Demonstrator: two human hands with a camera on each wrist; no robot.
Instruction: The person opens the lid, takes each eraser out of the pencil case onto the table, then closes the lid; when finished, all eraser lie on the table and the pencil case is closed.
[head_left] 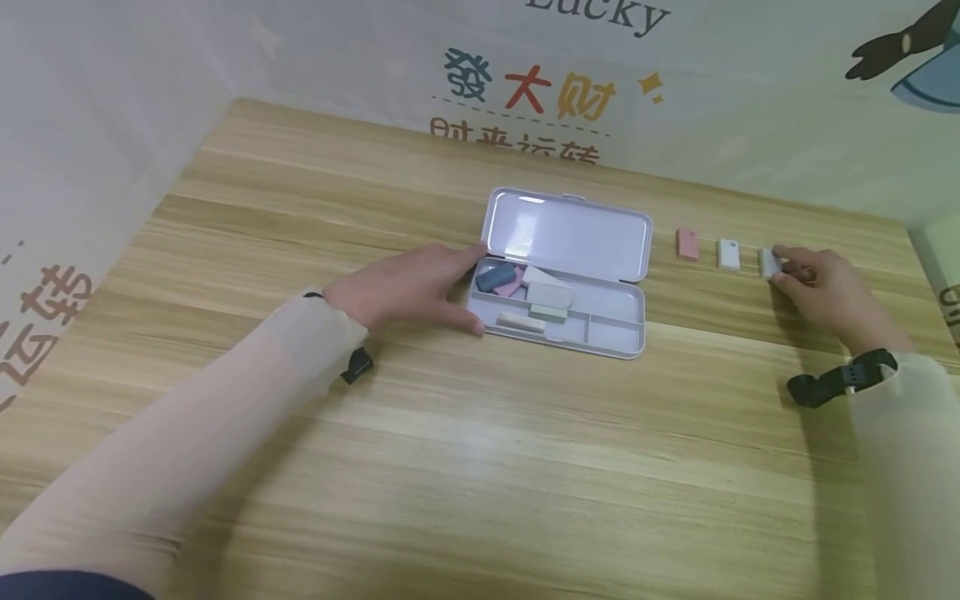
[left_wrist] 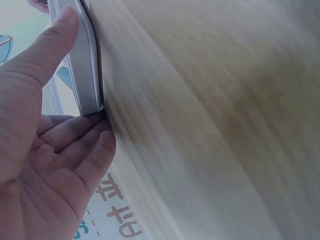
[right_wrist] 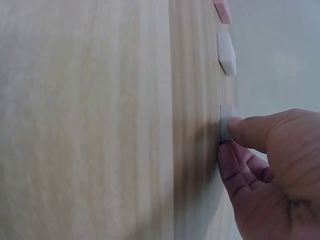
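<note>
Pale lilac plastic forms the case [head_left: 585, 237], which lies towards 12 o'clock on the desk [head_left: 450, 467], lid swung back on its 12 o'clock side. At its 9 o'clock end, the left hand [head_left: 405, 287] has hold of it, part-way spread, thumb and bent fingers against its walls. In its tray, a dark blue block [head_left: 497, 277] lies at 10 o'clock, partly over a pink piece [head_left: 510, 288]; a pale grey piece [head_left: 550, 295] lies near the middle, a green block [head_left: 548, 313] at its 6 o'clock edge, and a whitish stick [head_left: 521, 322] at 8 o'clock. Out towards 3 o'clock from the case runs a spaced row: pink block [head_left: 687, 245], white block [head_left: 728, 254], then an off-white block [head_left: 767, 263], pinched between the thumb and fingers of the nearly closed right hand [head_left: 832, 287].
</note>
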